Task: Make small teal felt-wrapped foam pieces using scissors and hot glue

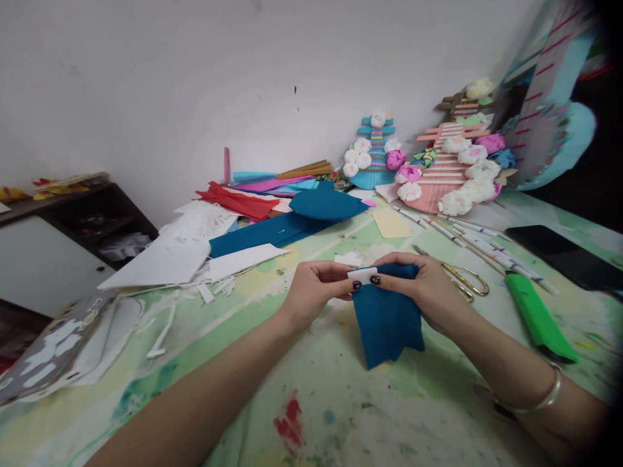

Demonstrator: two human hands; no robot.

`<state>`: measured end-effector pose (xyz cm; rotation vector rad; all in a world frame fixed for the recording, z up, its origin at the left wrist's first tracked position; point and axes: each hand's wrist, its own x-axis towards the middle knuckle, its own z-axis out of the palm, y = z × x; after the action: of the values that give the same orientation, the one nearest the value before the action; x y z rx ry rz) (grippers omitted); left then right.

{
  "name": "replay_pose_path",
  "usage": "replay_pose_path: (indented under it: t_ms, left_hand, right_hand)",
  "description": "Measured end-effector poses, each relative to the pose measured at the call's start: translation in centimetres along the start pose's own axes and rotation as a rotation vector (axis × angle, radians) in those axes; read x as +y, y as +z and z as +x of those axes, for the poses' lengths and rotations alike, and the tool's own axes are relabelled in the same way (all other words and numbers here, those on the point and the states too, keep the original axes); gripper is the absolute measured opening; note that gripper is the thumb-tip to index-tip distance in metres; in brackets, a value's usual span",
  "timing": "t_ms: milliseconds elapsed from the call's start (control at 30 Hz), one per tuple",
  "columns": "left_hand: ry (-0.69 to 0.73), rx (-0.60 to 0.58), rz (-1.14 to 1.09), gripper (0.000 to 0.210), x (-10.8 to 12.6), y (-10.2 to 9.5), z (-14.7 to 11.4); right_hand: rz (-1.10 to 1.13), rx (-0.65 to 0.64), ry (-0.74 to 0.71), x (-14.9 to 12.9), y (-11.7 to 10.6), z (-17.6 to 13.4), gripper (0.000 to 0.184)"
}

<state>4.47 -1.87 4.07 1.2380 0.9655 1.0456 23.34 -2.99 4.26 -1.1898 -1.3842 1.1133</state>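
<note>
Head: left grip (311, 293), right grip (435, 292) pinch blue sheet (389, 324).

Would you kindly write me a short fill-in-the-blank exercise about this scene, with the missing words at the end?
1. The left hand and right hand hold crepe paper whose colour is ____.
2. The small strip at its top edge is ____.
3. The silver-coloured bangle is worn on the person's ____ side.
4. The scissors beyond the right hand have handles coloured ____.

Missing words: blue; white; right; gold.
</note>
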Motion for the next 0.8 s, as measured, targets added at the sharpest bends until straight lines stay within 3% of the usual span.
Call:
replay_pose_path:
  t_ms: [800]
  left_hand:
    - [-0.038, -0.029, 0.029, 0.025, 0.05, -0.21, -0.03]
  right_hand:
    - [-0.006, -0.046, 0.0, 0.24, -0.09, 0.11, 0.028]
